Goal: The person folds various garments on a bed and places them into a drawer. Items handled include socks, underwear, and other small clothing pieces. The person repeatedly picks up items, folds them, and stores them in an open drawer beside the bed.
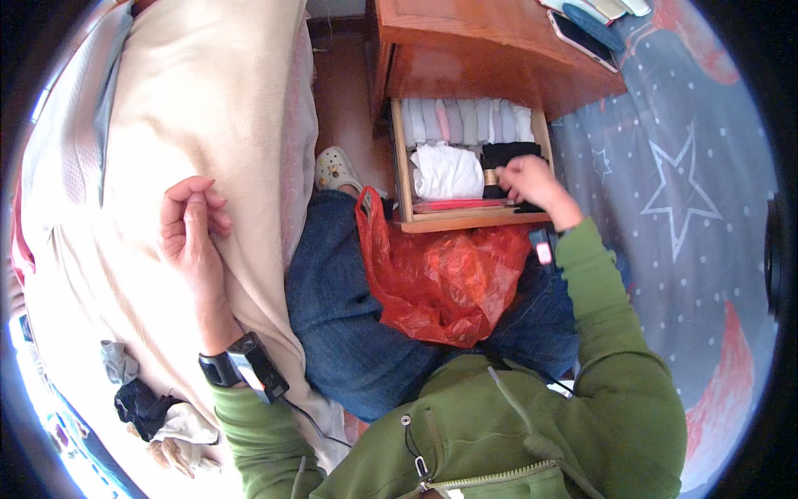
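Observation:
An open wooden drawer (408,168) holds a row of rolled pale garments (464,121), with one pink among them. Nearer the front lie a bunched white cloth (447,171), rolled black fabric (511,151) and a flat red item (458,204). My right hand (530,181) is over the drawer's right side, fingers bent at the black fabric; whether it grips any is unclear. A red plastic bag (455,280) rests on my lap, below the drawer front. Above the cream blanket (181,93) my left hand (196,227) is held with loosely curled fingers and nothing visible in it.
Small crumpled garments (153,411), grey, black, white and beige, lie on the bed at lower left. A phone (580,40) lies on the wooden cabinet (461,31) near its right edge. A grey star-patterned cloth (679,187) spreads at right. A cable runs from my left wrist device.

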### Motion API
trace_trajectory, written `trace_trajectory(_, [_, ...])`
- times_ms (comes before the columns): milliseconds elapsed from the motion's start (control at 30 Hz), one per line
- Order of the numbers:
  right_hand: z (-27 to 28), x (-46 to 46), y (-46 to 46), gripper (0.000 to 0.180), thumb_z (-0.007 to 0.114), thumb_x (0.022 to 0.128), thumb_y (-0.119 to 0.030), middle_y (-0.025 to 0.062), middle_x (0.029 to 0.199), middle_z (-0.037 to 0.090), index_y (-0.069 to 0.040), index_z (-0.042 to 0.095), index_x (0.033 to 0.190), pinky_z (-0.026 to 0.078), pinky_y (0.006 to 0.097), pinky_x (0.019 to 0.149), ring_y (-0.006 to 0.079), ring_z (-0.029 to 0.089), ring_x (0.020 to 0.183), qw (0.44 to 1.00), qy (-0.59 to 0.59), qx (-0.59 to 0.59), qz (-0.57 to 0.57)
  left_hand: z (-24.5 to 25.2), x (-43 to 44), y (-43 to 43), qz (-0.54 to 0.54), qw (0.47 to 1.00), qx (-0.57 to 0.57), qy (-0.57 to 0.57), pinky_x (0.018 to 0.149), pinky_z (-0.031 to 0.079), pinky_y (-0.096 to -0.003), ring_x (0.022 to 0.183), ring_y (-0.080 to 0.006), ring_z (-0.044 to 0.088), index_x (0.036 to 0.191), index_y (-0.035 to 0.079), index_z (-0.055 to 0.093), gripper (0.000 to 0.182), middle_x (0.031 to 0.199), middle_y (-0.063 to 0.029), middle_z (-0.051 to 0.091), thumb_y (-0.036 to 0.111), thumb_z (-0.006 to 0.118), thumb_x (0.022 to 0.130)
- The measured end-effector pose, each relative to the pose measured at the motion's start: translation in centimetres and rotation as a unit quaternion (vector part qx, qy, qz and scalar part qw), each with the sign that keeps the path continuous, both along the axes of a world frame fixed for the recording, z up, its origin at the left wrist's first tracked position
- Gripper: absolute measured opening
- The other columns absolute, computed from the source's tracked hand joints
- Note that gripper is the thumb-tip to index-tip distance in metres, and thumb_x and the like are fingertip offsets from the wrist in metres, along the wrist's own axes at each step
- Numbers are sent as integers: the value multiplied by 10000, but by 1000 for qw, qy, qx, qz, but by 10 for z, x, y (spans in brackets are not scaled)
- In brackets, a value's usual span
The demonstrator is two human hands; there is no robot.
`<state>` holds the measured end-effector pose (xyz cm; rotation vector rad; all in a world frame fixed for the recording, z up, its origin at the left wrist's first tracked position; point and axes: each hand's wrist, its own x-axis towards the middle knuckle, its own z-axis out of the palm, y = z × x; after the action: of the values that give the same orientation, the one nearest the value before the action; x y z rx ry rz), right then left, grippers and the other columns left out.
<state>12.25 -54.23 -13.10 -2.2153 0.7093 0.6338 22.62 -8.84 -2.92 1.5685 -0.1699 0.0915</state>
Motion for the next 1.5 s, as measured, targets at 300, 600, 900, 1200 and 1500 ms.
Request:
trace_trajectory(300, [-60,-70,58,681,461,935,-468,271,1198,520,112,347,1273,502,403,887,328,580,1056,802,147,465,-344,4,-1,-3,-17,1000,-6,10,551,383,-151,595,-30,483,999,60,609,169,773,5,583,95,447,969])
trace_trajectory(600, [-57,-34,51,453,416,973,-289,277,1241,478,30,324,1281,463,469,948,379,533,1121,777,-16,467,-422,7,-2,-3,-30,1000,-4,10,560,395,-167,604,-33,478,1004,47,607,171,773,5,577,89,446,964])
trace_trajectory(900, [-46,15,32,401,418,958,-189,272,1267,410,75,333,1247,436,475,989,399,483,1169,758,-139,473,-426,5,1,-3,-27,999,-11,23,545,391,-166,587,-41,474,1007,38,611,171,787,-2,580,115,465,962])
trace_trajectory(1200, [-66,88,6,444,441,930,-176,316,1266,361,91,306,1258,416,506,1000,418,450,1161,715,-162,476,-486,6,-1,-2,-22,999,-6,33,557,393,-166,601,-32,488,1004,48,606,172,777,2,588,83,445,955])
trace_trajectory(1500, [-76,142,-14,296,387,831,57,319,1224,417,123,360,1119,385,539,1022,435,473,1150,702,-228,465,-489,6,1,-1,-20,999,-18,33,548,394,-168,605,-38,494,999,30,603,177,790,-12,583,89,442,958])
